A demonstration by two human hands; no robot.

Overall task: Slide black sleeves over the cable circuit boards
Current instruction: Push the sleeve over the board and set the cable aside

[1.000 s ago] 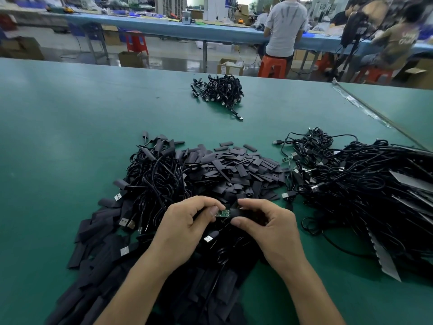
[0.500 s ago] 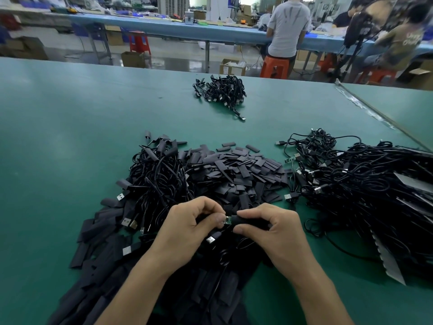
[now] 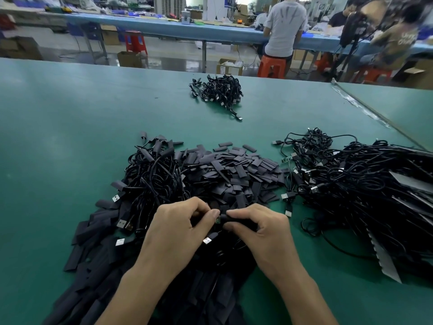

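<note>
Long blue bench (image 3: 210, 31) spans back of room. Person in grey shirt (image 3: 284, 26) sits at it on orange stool (image 3: 271, 66). Red stool (image 3: 134, 43) under it, cardboard box (image 3: 128, 58) just in front. Glossy grey floor (image 3: 173, 63) before it, green table (image 3: 70, 113) nearer.

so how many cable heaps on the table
3: small heap far across the table, tangle left of the loose sleeves, large heap at right; more may be buried.
</note>
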